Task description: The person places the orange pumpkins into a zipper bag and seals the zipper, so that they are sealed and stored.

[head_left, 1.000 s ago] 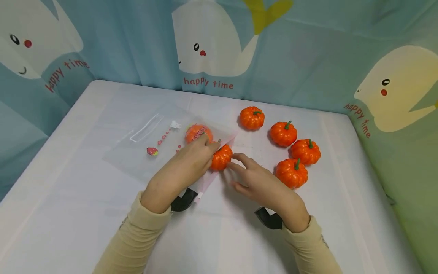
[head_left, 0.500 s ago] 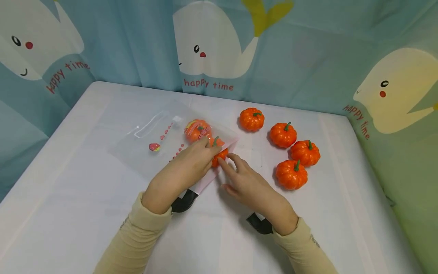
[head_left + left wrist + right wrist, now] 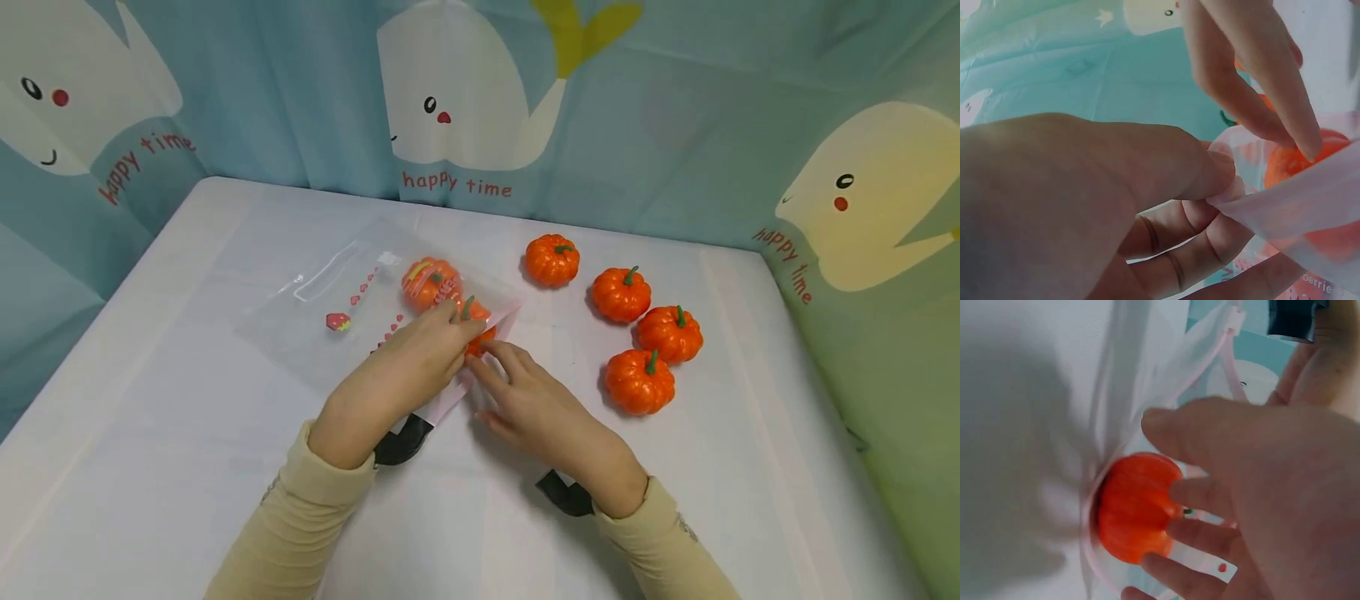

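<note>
A clear plastic zip bag (image 3: 300,321) with strawberry prints and a pink-edged mouth lies flat on the table. My left hand (image 3: 408,354) pinches the upper lip of its mouth between thumb and fingers, seen closely in the left wrist view. One small orange pumpkin (image 3: 429,287) lies deeper inside the bag. Another pumpkin (image 3: 1132,506) sits just within the mouth, partly covered by the film and my left fingers. The fingertips of my right hand (image 3: 543,412) touch this second pumpkin, with the fingers extended and the thumb apart from it.
Several more orange pumpkins with green stems stand right of the bag, one pumpkin (image 3: 640,382) nearest my right hand. The white table (image 3: 750,467) meets a blue-green whale-print curtain (image 3: 637,142) at the back. Beside the bag mouth is a zip slider (image 3: 1235,322).
My right hand has moved left and pushed the second pumpkin from the mouth's edge further into the bag. My left hand has kept its hold on the lip.
</note>
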The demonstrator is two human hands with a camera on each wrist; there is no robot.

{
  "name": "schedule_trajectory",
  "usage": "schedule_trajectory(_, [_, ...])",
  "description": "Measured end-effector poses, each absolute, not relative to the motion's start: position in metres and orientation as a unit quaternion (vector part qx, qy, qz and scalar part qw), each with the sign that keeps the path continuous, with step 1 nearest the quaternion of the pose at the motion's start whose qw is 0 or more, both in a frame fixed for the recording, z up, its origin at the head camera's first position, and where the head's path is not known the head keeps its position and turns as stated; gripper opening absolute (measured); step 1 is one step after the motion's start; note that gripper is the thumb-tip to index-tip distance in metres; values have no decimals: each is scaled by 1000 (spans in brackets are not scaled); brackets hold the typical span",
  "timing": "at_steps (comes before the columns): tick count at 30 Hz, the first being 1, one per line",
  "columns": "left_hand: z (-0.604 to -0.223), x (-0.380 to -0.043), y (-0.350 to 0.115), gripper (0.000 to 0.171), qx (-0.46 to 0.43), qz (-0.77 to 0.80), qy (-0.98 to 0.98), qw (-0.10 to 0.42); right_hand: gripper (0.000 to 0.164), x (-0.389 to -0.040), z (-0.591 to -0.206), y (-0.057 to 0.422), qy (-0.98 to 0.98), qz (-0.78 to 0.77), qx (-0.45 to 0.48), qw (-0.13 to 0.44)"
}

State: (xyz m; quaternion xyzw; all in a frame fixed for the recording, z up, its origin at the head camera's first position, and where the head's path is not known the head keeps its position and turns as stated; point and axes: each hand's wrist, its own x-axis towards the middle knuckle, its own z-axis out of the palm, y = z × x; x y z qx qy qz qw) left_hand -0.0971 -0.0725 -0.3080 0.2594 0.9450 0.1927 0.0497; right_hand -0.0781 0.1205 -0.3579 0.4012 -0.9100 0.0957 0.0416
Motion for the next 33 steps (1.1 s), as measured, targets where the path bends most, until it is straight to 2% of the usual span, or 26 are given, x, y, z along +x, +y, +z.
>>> schedule_trajectory(3, [-311, -96, -73, 29, 274, 187, 943, 31, 67, -78, -364, 118, -914, 89, 393, 47])
schedule_trajectory(7, [-312, -96, -72, 29, 291, 179, 940, 15, 70, -79, -369, 117, -921, 86, 377, 49])
schedule_trajectory(18, [-312, -96, -71, 35, 271, 184, 944, 49, 68, -85, -380, 118, -911, 61, 402, 71])
schedule_trajectory(25, [-313, -95, -70, 33, 292, 170, 941, 35, 62, -85, -381, 119, -910, 72, 402, 73])
schedule_trajectory(33, [-311, -96, -69, 35, 280, 199, 937, 60, 61, -87, -382, 119, -912, 73, 398, 68])
